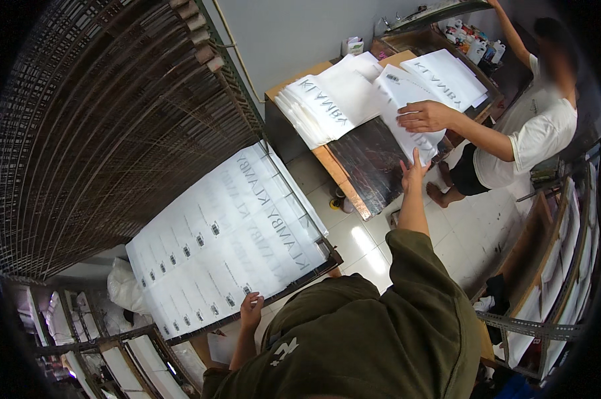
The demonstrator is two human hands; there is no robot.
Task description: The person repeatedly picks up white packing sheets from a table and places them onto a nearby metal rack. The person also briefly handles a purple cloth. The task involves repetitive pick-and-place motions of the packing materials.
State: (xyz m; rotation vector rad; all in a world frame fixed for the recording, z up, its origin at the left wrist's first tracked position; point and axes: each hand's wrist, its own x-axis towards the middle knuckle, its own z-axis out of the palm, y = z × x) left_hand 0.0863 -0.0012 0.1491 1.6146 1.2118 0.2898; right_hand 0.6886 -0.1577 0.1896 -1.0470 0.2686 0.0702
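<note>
- Sheet: white printed sheet (400,92), upper right of centre, over the dark-topped desk (354,163). Right hand (413,174) at its lower end; co-worker's hand (425,117) across its middle.
- Right fingers: extended, thumb apart. Can't tell if they pinch the sheet.
- Left hand (250,309), lower centre, by the near edge of the rack tier (277,297). Fingers loosely parted, nothing seen in them.
- Print: big grey capitals on the tier's white sheets (201,259) and on the two piles, left pile (340,93) and right pile (447,76). Tier sheets also carry rows of small black blocks; fine lines beside them too small to read. White mark on the olive shirt (380,339).
- Hidden/cut off: hands cover part of the sheet's lettering. Co-worker's raised hand clipped at top edge. Stacked tiers (127,120), upper left, fade into the dark fisheye rim.
- Containers: plastic bottles (477,50) clustered upper right, contents unclear. Small white carton (354,46), top centre, contents can't be made out. White plastic bag (124,286), lower left, contents unclear.
</note>
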